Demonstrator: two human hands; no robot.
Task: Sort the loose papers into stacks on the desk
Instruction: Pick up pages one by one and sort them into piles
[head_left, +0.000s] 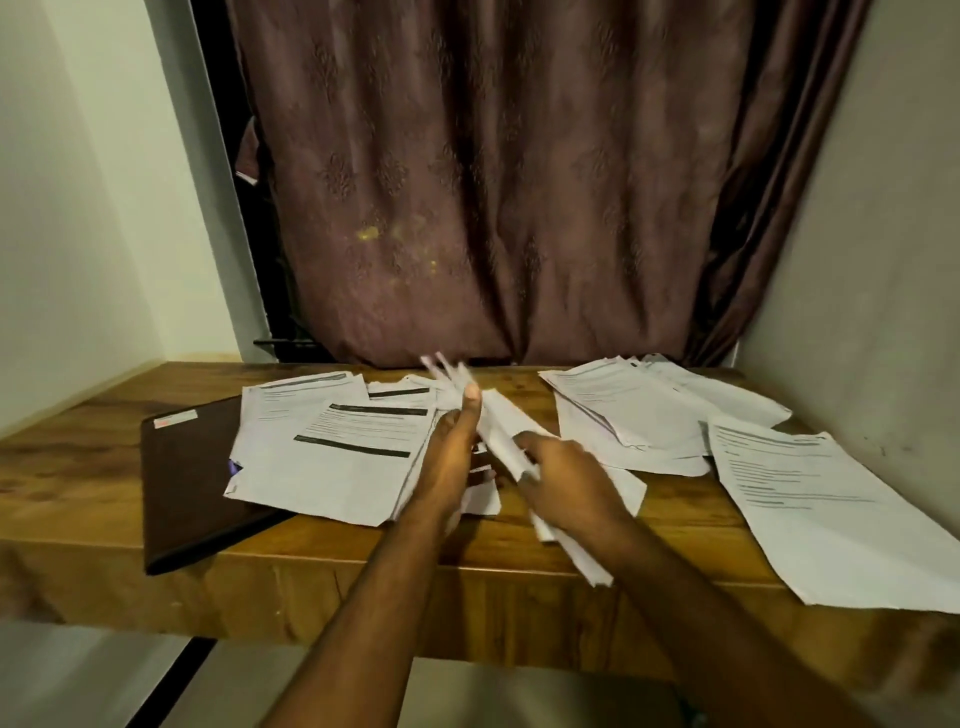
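I see the left hand (451, 447) and right hand (563, 475) both pinching a blurred bundle of papers (498, 426) above the table (93, 467) middle. Left of the bundle lie a paper pile (332, 452) and a dark folder (192, 483) overhanging the front edge; right of it, more sheets (810, 499) overhang too.

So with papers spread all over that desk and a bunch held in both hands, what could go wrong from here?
1. The sheet at the right hangs over the desk's front edge; a nudge could send it to the floor.
2. The bundle held between the left hand and right hand looks fanned and uneven, so pages might slip out.
3. The left pile partly covers a dark folder and could slide off it.
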